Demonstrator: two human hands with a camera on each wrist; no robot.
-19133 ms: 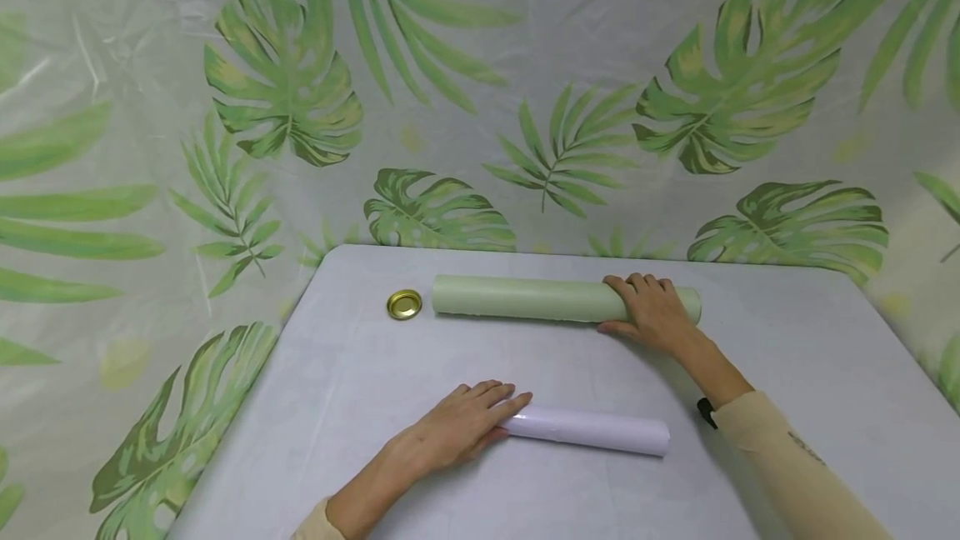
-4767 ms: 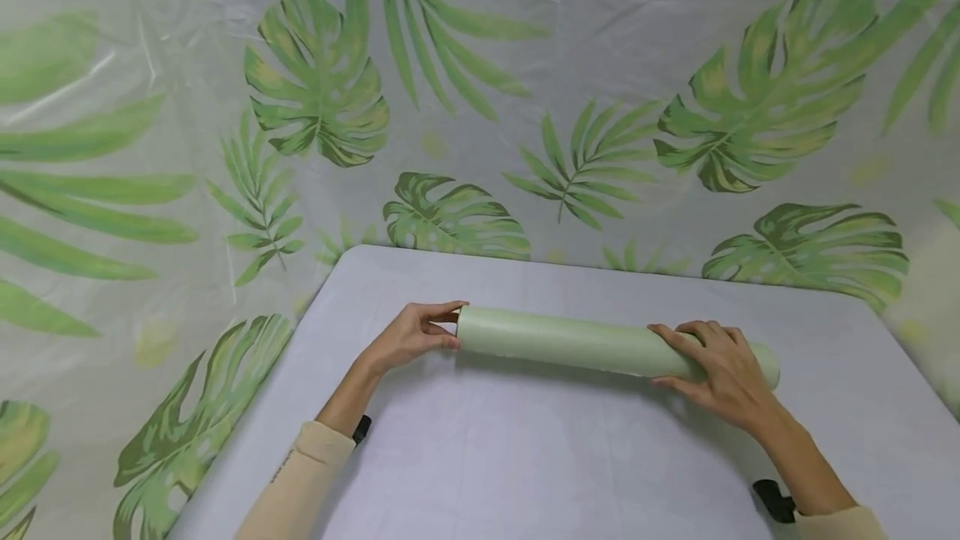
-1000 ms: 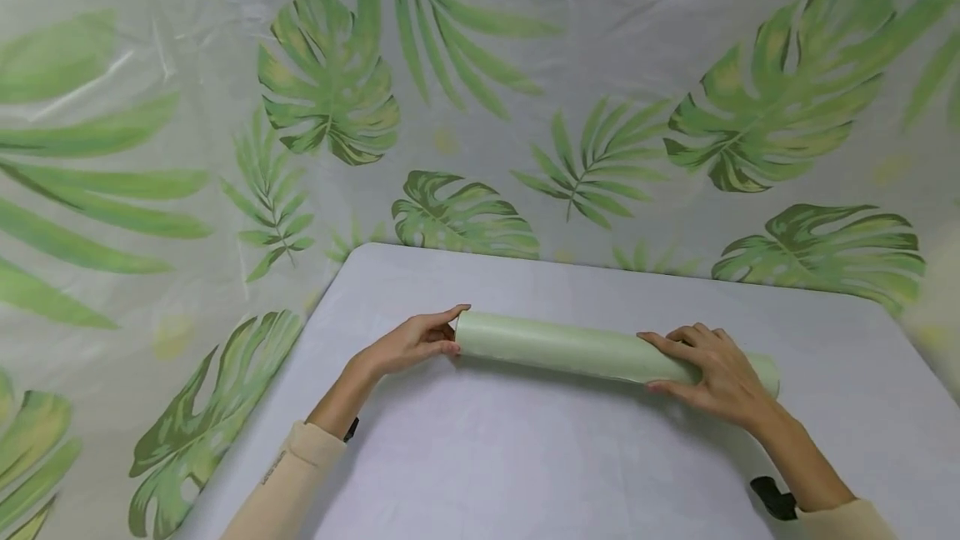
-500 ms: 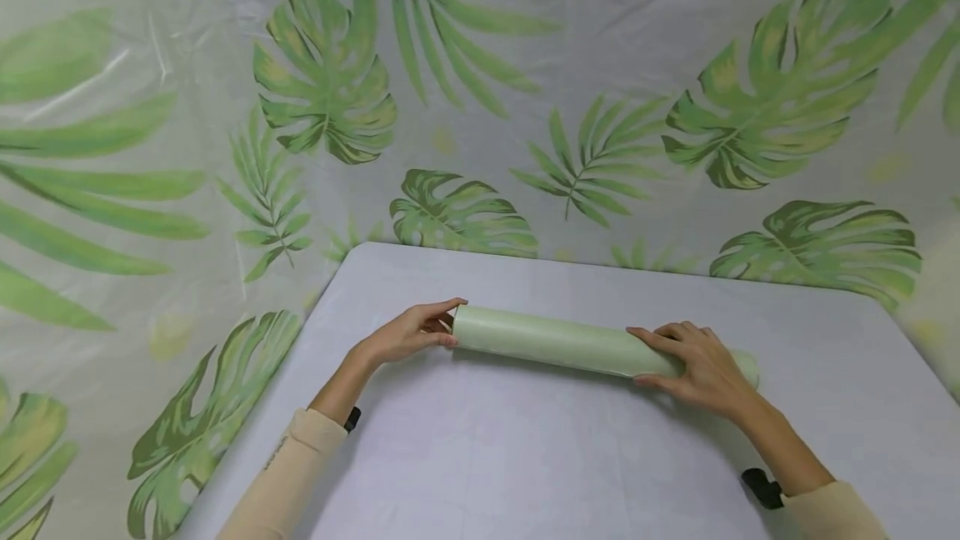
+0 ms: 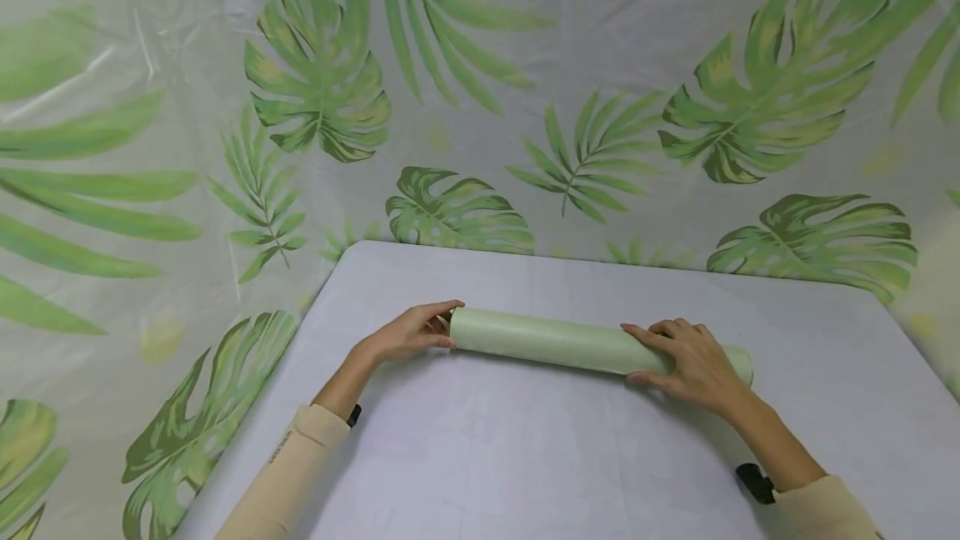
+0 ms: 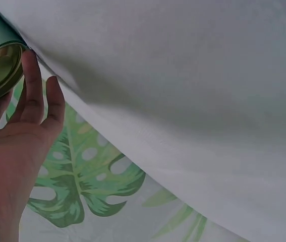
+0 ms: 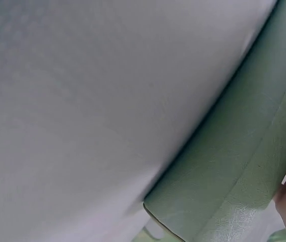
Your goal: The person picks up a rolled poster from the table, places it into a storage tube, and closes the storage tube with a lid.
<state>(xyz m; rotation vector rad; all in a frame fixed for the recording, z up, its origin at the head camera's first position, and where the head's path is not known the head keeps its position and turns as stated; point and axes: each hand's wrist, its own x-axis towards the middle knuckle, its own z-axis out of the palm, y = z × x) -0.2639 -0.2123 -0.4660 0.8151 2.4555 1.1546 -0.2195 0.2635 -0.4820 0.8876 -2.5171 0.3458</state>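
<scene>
A pale green tube lies across the middle of the table, its right end slightly nearer me. At its left end my left hand holds a round gold metal lid, thumb and fingers about its rim; the lid sits right at the tube's mouth in the left wrist view. My right hand grips the tube near its right end, thumb on the near side and fingers over the top. In the right wrist view the tube shows a lengthwise seam and a thin end edge.
A white cloth covers the table, which has rounded far corners. Behind it hangs a grey-white sheet printed with green leaves.
Earlier the lid lay on the table and my left hand was on a white roll, now out of sight. Over the last second, my right hand and the tube shift slightly left.
</scene>
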